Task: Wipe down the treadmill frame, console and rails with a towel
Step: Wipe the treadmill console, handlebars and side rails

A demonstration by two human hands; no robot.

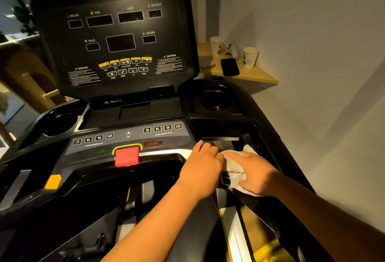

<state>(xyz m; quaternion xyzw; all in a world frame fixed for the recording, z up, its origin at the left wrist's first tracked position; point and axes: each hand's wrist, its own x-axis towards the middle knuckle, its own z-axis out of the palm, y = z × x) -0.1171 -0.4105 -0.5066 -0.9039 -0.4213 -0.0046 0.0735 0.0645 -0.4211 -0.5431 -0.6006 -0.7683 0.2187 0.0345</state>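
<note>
You are pressing the towel [236, 171] against the joint between console [129, 135] and right rail [277, 147], your right hand [257, 175] lying spread and straight-fingered over it, your left hand [201, 164] resting flat alongside, gripping nothing visible. Try keeping the palm flat while working the cloth into the recess. Shadow is hiding the surface underneath.

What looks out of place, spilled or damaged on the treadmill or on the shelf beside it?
Nothing stands out. The two paper cups stand upright on the shelf, the phone lies flat near them, and no spill shows. The red clip sits straight on the console.
</note>
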